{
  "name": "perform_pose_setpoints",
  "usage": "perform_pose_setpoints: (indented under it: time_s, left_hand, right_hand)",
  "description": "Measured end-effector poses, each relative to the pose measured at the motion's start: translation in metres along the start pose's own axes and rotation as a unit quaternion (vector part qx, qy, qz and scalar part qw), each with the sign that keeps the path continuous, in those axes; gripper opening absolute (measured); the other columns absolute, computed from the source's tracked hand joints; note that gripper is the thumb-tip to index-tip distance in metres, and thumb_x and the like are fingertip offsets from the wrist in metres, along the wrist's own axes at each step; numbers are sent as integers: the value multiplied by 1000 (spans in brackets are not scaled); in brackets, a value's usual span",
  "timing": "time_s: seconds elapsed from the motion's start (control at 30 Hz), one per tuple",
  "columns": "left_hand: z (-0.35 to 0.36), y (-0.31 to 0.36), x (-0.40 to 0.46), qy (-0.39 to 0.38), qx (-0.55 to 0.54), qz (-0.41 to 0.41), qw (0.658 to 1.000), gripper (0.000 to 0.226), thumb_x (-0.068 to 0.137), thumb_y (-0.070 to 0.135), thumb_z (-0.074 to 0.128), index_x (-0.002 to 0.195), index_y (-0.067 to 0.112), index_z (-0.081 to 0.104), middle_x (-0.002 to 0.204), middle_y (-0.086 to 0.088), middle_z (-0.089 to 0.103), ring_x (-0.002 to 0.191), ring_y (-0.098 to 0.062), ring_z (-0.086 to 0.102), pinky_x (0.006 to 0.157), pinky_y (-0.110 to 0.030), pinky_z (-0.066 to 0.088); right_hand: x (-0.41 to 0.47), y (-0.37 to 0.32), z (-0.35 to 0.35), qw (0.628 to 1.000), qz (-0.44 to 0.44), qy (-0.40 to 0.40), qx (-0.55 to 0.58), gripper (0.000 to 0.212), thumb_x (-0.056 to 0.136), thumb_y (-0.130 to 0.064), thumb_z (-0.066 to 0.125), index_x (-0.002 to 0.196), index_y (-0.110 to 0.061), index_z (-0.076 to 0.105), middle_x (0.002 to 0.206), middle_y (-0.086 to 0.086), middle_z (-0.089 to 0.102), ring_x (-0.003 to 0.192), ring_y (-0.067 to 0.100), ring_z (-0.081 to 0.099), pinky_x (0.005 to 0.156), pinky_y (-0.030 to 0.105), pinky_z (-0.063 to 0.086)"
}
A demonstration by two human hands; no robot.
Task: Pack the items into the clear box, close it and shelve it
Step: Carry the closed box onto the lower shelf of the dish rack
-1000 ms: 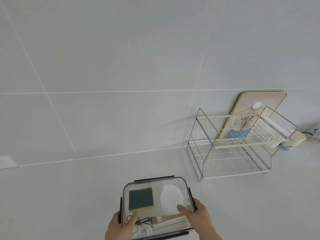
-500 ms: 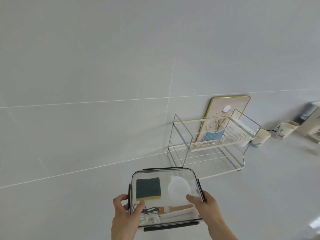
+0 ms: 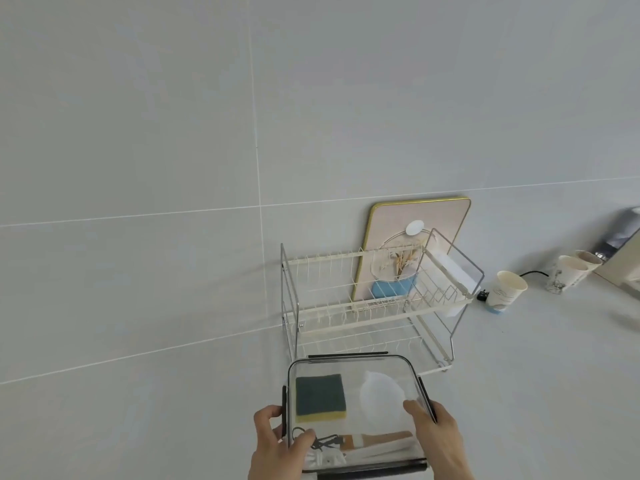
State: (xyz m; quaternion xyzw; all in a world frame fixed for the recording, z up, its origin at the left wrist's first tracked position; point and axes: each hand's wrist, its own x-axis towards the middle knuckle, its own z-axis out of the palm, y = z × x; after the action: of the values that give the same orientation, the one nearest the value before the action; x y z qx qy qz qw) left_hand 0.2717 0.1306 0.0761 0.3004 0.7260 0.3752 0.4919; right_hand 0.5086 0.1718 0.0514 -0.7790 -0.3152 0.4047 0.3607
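The clear box (image 3: 377, 367) with its lid on and black clips is held up in front of me, just before the wire rack (image 3: 363, 306). My left hand (image 3: 273, 445) grips its left side with the thumb on the lid. Its right side is held by my right hand (image 3: 438, 441), thumb also on top. Through the lid I see a green and yellow sponge (image 3: 320, 398), a white round lid or dish (image 3: 381, 396), a brush with a wooden handle (image 3: 381, 438), a black cable (image 3: 322, 443) and white items.
The two-tier rack stands against the tiled wall, its lower tier bare. A pink board with a gold rim (image 3: 426, 220) leans behind it. A blue sponge (image 3: 393, 289) lies on the upper tier. Paper cups (image 3: 505, 292) stand to the right on the counter.
The box in both hands has risen and moved toward the rack. The view has swung left to right, so the rack now sits right behind the box.
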Motion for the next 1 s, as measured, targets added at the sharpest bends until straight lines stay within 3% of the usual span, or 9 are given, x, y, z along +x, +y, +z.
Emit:
perform_pose_setpoints:
  time_s: [0.17, 0.27, 0.43, 0.63, 0.77, 0.9, 1.0]
  left_hand:
    - [47, 18, 19, 14, -11, 7, 1000, 53, 72, 18, 75, 109, 28, 38, 109, -5, 67, 87, -25, 66, 88, -40, 47]
    - [62, 25, 37, 36, -18, 34, 999, 55, 75, 15, 75, 114, 29, 39, 117, -8, 58, 92, -16, 60, 86, -35, 44]
    - [74, 31, 60, 98, 6, 73, 993, 63, 75, 13, 74, 129, 28, 46, 116, -6, 40, 97, -14, 57, 86, -28, 39]
    - [78, 25, 78, 182, 29, 106, 977, 64, 65, 11, 82, 116, 28, 48, 109, 1, 64, 91, -11, 62, 77, -30, 40]
    - [77, 21, 93, 200, 24, 93, 975, 61, 62, 13, 85, 105, 32, 45, 100, 11, 69, 92, 0, 61, 80, -32, 41]
    - [79, 14, 103, 211, 10, 84, 974, 63, 60, 18, 89, 104, 32, 47, 95, 13, 69, 92, -11, 63, 82, -32, 41]
    - [81, 9, 110, 220, -13, 81, 972, 60, 63, 22, 88, 106, 31, 47, 93, 12, 68, 93, -15, 62, 82, -33, 40]
  right_hand:
    - [55, -14, -13, 1000, -8, -8, 1, 32, 82, -39, 68, 106, -19, 66, 94, 2, 68, 96, 30, 59, 86, 43, 46]
    - [79, -23, -7, 999, -14, -27, 11, 39, 83, -41, 66, 117, -24, 62, 110, 0, 66, 107, 30, 56, 89, 43, 45]
    - [108, -36, 10, 998, -20, -50, 14, 37, 84, -41, 65, 117, -25, 63, 101, -3, 66, 101, 30, 56, 86, 42, 45]
    - [134, -48, 33, 997, -36, -73, 3, 39, 84, -40, 65, 117, -20, 63, 104, 2, 67, 100, 30, 58, 86, 45, 48]
    - [151, -53, 44, 996, -32, -84, -2, 40, 84, -41, 66, 117, -18, 63, 110, 4, 68, 104, 30, 59, 86, 43, 47]
    - [160, -58, 52, 995, -36, -93, -14, 24, 84, -39, 64, 98, -20, 63, 97, 4, 68, 85, 20, 59, 68, 37, 44]
    - [166, -57, 55, 994, -38, -103, -11, 23, 87, -38, 64, 104, -22, 61, 98, 0, 66, 85, 19, 57, 69, 35, 42]
